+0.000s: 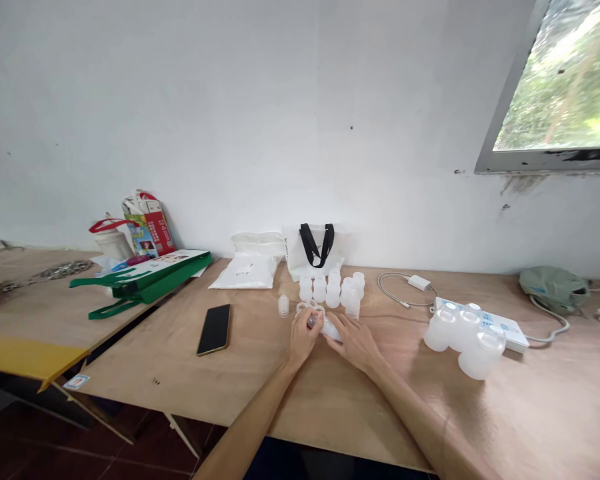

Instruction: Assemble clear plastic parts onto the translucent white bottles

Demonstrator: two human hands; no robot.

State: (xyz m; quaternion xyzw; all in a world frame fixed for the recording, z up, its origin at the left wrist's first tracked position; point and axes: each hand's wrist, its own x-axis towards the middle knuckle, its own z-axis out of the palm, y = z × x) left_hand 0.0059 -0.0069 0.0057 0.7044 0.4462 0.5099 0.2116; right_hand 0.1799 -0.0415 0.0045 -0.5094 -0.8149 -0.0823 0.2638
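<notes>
My right hand (pixel 353 340) is wrapped over a small translucent white plastic bottle (pixel 333 331), which lies tilted on its side between both hands. My left hand (pixel 304 337) is closed at the bottle's left end, its fingers around a small clear piece (pixel 312 321) that looks like a cap. Just beyond the fingers lie white rings (pixel 303 307), partly hidden. Several frosted bottles (pixel 319 291) stand in a cluster behind my hands. A clear ribbed piece (pixel 283 305) stands to the left of the rings.
A black phone (pixel 215 329) lies at left. Along the wall sit a white plastic package (pixel 250 270) and a white bag (pixel 293 257) with black handles. At right, frosted jars (pixel 481 355) stand before a power strip (pixel 510 331). A green bag (pixel 145 280) lies at far left.
</notes>
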